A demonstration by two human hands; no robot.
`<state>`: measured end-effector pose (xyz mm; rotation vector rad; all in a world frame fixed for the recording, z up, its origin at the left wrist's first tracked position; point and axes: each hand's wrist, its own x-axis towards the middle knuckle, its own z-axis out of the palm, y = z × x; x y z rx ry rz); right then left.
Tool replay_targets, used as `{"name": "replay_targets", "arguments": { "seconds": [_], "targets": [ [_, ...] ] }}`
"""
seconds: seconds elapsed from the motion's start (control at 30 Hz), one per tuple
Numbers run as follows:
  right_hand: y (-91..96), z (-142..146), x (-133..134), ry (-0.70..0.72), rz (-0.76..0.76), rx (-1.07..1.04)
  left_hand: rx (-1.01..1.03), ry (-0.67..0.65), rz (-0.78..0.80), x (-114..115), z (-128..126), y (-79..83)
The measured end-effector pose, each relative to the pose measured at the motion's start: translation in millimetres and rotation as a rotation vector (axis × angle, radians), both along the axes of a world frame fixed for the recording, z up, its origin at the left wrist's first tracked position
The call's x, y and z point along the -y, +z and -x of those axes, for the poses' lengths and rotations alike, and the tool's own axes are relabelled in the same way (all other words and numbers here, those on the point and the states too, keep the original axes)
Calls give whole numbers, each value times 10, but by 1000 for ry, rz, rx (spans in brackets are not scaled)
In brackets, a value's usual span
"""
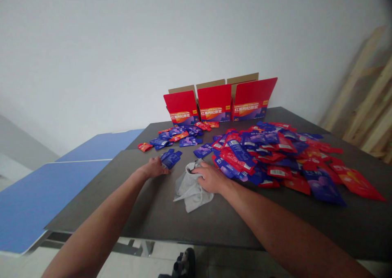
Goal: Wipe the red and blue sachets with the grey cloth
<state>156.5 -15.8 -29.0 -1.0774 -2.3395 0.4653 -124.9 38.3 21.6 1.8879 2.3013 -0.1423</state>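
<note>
My right hand [210, 178] lies on a grey cloth [190, 190], grip impossible to tell; my left hand [154, 167], open, rests just beside blue sachets [170, 159].

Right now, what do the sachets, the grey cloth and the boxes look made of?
The sachets look like glossy printed plastic film, probably foil-laminated, given the sharp glare. The grey cloth seems a matte soft fabric, judging by its limp folds; fibre can't be told. The boxes look like coated printed card, with plain brown board inside.
</note>
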Motion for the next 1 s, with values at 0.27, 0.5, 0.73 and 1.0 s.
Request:
{"name": "replay_targets", "arguments": {
  "seconds": [0.27,0.5,0.73,1.0],
  "targets": [
    [-15,-3,-19,22,-9,-18,-106,-120,-173,22,-260,-38],
    [-22,4,-21,17,7,-69,575,72,-364,206,-419,45],
    [18,-19,33,0,-68,-101,1652,43,-94,392,-841,-23],
    [86,-22,101,24,-122,71,2160,157,207,457,-1062,-135]
  ]
}}
